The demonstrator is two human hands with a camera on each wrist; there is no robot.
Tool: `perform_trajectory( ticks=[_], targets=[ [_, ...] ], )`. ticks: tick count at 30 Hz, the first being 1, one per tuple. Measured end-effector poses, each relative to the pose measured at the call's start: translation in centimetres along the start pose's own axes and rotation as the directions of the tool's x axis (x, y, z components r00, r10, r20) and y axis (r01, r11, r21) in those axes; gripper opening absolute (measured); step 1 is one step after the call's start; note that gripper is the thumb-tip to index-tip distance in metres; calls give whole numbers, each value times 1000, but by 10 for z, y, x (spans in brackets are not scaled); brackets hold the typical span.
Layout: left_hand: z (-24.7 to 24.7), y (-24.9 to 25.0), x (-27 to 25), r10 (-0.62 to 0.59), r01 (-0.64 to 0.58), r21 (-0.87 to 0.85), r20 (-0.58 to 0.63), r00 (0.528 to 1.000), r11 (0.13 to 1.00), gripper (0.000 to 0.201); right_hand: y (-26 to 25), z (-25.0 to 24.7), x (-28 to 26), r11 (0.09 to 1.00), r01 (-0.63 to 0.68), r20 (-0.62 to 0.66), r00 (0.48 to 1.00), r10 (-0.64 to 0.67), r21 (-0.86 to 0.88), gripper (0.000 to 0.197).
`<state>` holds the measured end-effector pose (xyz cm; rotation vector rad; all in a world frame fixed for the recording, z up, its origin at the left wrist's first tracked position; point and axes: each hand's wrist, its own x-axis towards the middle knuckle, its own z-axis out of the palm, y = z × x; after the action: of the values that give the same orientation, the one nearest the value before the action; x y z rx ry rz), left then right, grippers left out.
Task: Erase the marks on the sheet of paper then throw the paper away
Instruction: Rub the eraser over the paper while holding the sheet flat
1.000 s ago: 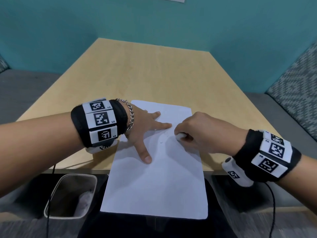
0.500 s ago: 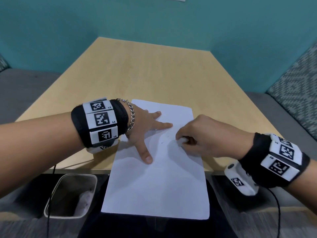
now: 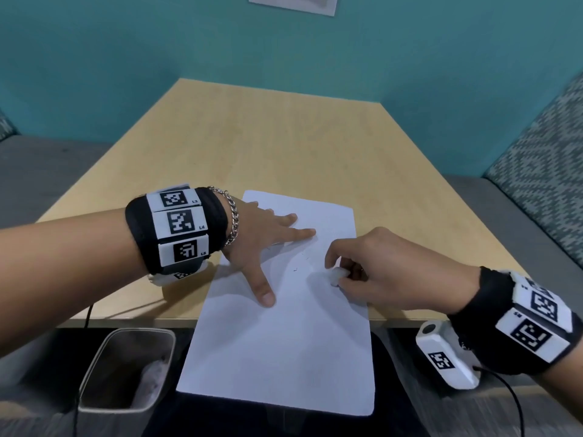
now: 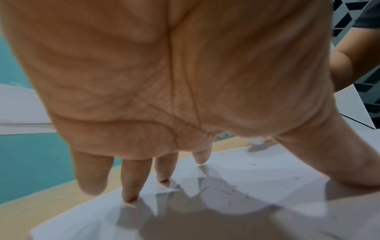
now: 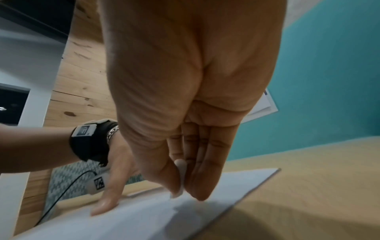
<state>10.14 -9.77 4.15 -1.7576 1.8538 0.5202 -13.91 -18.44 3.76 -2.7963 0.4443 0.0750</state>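
A white sheet of paper (image 3: 284,335) lies on the wooden table (image 3: 271,146), its near half hanging over the front edge. My left hand (image 3: 268,247) presses flat on the paper's upper left with fingers (image 4: 131,183) and thumb spread. My right hand (image 3: 362,272) pinches a small white eraser (image 3: 336,275) between thumb and fingers, its tip at the paper near the right side. In the right wrist view the eraser (image 5: 180,177) shows between the thumb and the straight fingers. Faint pencil specks (image 3: 295,269) and eraser crumbs (image 4: 232,188) remain on the paper.
A grey waste bin (image 3: 126,370) with crumpled white stuff inside stands on the floor below the table's front left. Teal walls close in behind; patterned seat cushion (image 3: 542,171) at right. Cables hang from both wrist cameras.
My right hand with the eraser has slid back toward me and to the right across the paper. The left hand has stayed pressed in place.
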Motion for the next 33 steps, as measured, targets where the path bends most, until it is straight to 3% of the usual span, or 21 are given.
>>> perform_trajectory(
  ticks=[5, 9, 14, 18, 24, 33],
  targets=[
    [2, -2, -3, -6, 8, 41, -63, 998, 999, 136, 6, 4, -3, 1000, 2, -44, 999, -3, -20, 7],
    [2, -9, -10, -46, 45, -35, -30, 998, 998, 123, 6, -4, -5, 999, -2, -35, 999, 1, -41, 12],
    [6, -18, -13, -8, 9, -119, 13, 1000, 993, 117, 22, -22, 0, 998, -43, -152, 988, 35, -49, 16],
    [9, -21, -13, 1, 6, -152, 51, 999, 988, 123, 24, -16, 3, 997, -59, -120, 991, 52, -56, 19],
    [12, -10, -16, 8, -7, -166, 6, 1000, 986, 130, 18, -8, 11, 998, -65, -115, 992, 61, -28, 25],
    [13, -6, -13, -26, 28, -87, 27, 999, 996, 131, -14, 6, 12, 979, -40, -10, 999, 39, -201, 15]
  ],
)
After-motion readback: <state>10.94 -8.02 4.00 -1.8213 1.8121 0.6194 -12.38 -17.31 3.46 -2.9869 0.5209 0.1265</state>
